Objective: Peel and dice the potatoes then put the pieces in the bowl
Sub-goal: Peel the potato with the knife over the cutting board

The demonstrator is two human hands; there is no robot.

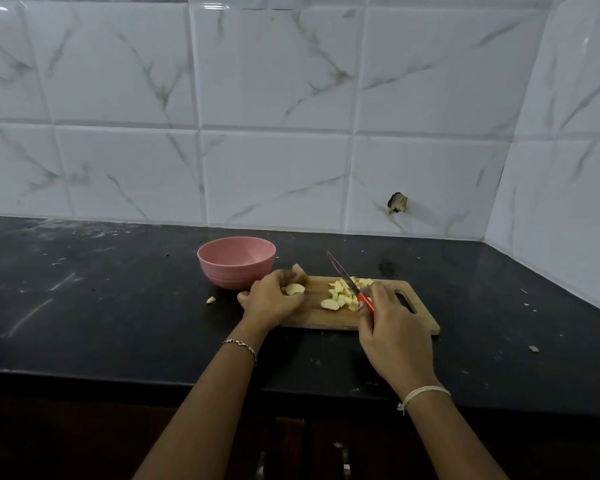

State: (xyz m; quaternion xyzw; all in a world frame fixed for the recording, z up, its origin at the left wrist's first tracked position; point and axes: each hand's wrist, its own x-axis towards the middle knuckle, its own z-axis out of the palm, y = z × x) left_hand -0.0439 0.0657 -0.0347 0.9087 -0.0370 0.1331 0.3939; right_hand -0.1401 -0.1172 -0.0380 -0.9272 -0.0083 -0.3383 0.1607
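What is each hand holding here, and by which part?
The left hand grips a pale peeled potato chunk around its left end. The right hand grips a red-handled steel knife by its handle, blade angled over the diced pieces.

A single head-worn camera looks forward and down over the dark counter (118, 306), toward the tiled wall (274, 98).

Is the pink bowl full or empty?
Not full: the pink bowl shows bare inner wall, bottom hidden. Diced pieces lie on the board.
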